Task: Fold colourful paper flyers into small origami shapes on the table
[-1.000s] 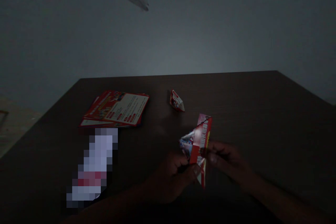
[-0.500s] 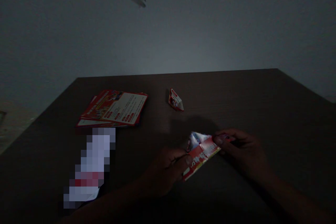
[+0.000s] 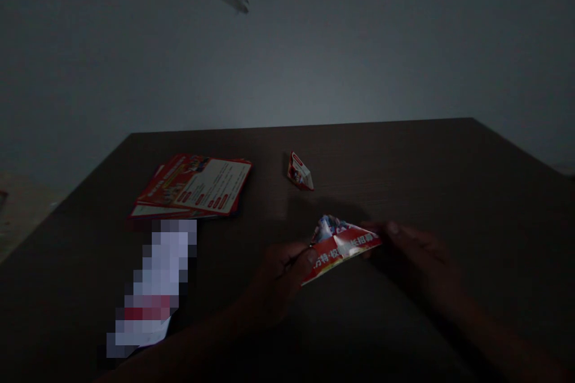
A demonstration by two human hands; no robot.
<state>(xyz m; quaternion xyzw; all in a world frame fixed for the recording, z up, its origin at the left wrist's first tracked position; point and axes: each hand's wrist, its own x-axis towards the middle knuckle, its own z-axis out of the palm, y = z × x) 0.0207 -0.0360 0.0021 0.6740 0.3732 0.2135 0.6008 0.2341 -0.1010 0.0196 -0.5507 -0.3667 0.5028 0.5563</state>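
A folded paper, printed red with white characters, is tilted above the table near its front. Its straight long edge faces me, and a peaked fold stands up behind it. My left hand pinches its left end, with the thumb on the red face. My right hand is at the right end, fingers stretched out and touching or just behind the paper; its thumb is off the red face. Beyond the hands a small folded paper piece, red and white, stands on the table.
A stack of red and white printed leaflets lies at the left of the dark wooden table. Nearer me is a pale, pixel-blurred long object, next to my left forearm. A grey wall rises behind the table.
The folded paper has turned more level, so more of its lettering shows. My right thumb has lifted off its face and shifted right; my left hand keeps its pinch.
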